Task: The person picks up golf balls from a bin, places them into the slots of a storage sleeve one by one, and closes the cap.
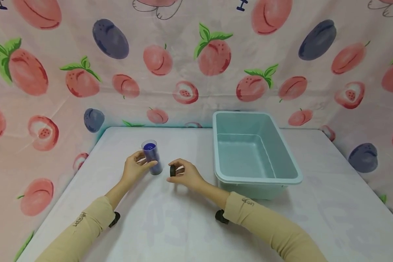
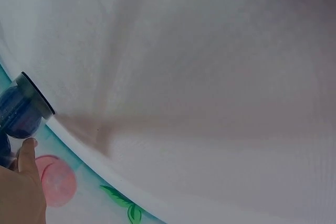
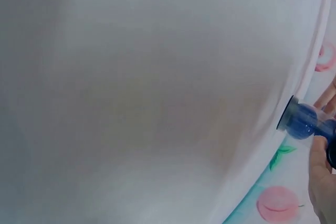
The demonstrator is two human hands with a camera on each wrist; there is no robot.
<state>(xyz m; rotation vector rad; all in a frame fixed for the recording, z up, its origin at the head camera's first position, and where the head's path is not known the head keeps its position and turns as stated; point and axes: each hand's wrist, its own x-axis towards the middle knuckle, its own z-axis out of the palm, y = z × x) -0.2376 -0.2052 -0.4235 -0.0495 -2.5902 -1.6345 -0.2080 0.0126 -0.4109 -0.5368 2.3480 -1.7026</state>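
My left hand (image 1: 135, 169) grips a clear tube (image 1: 154, 161) from its left side, left of the table's middle. Blue balls show through the wall of the tube in both wrist views, and its top in the head view is uncovered. To the right of the tube, my right hand (image 1: 187, 177) pinches a round black lid (image 1: 172, 170) between thumb and fingers. The lid stands on edge, a short gap away from the tube. At the edge of the right wrist view, part of the lid (image 3: 331, 153) overlaps the tube (image 3: 300, 121).
A pale green plastic tub (image 1: 258, 180) stands on the white table (image 1: 183, 225) to the right of my right hand. Behind the table hangs a fruit-print cloth (image 1: 183, 43). Dark devices (image 1: 221, 217) are worn at both wrists.
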